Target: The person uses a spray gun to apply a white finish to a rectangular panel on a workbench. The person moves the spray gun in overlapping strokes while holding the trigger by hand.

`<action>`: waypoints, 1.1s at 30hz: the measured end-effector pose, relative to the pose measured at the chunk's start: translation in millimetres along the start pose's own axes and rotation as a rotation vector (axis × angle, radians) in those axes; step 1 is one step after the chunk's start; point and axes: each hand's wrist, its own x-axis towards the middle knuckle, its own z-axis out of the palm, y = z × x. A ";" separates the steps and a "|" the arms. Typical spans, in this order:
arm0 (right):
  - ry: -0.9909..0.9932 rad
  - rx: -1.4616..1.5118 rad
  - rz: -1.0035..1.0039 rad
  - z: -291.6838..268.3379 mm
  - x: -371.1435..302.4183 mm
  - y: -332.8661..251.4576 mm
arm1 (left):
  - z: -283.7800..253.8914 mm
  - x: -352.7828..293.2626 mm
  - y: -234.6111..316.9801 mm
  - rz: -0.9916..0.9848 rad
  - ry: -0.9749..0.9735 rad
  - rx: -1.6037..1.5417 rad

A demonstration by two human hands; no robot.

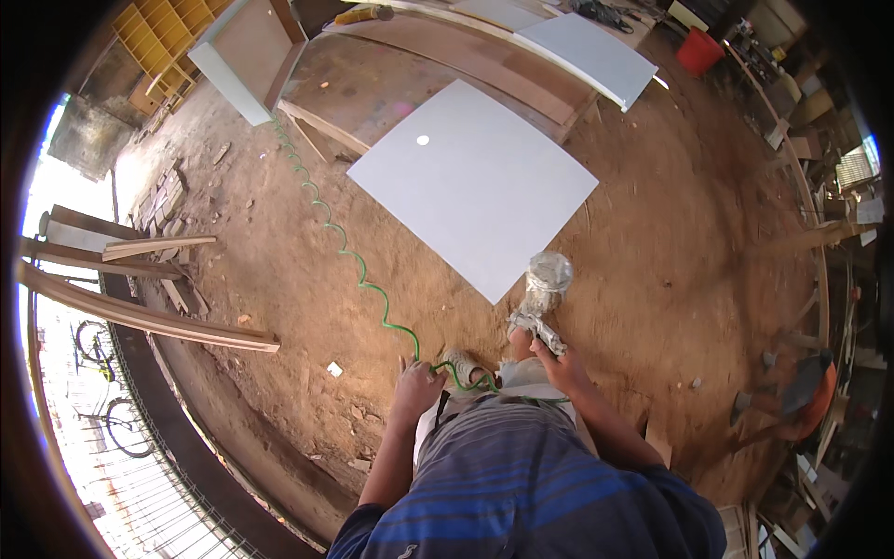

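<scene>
My right hand [562, 367] is wrapped round the grip of a paint spray gun [536, 326], held in front of my right thigh. Stained wrapping covers the gun, and a round, whitish paint cup [548, 274] sits at its far end. A green coiled air hose [386, 309] stretches from the far left toward me. My left hand [417, 388] is closed on this hose at my left hip, and the hose runs on across my waist. Just beyond the gun lies a flat white panel [475, 191], one corner pointing toward me.
Behind the panel is a workbench [391, 70] with a pale blue-grey board [596, 56]. A cabinet carcass [250, 56] stands far left. Timber lengths [154, 309] jut in at left. A red bucket [699, 52] stands far right; someone in orange [819, 402] is near the right edge.
</scene>
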 end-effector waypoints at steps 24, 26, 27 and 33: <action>-0.262 0.278 -0.368 35.5 0.2 -178.5 | -138.9 102.5 44.4 0.168 0.286 -0.380; -0.171 0.166 -0.530 47.5 6.5 -167.9 | -172.2 76.3 90.9 0.507 0.329 -0.621; -0.163 0.152 -0.559 52.6 7.7 -169.9 | -186.1 60.7 112.5 0.664 0.362 -0.736; -0.225 0.177 -0.557 79.8 12.1 -156.7 | -179.4 35.7 187.5 0.714 0.245 -0.895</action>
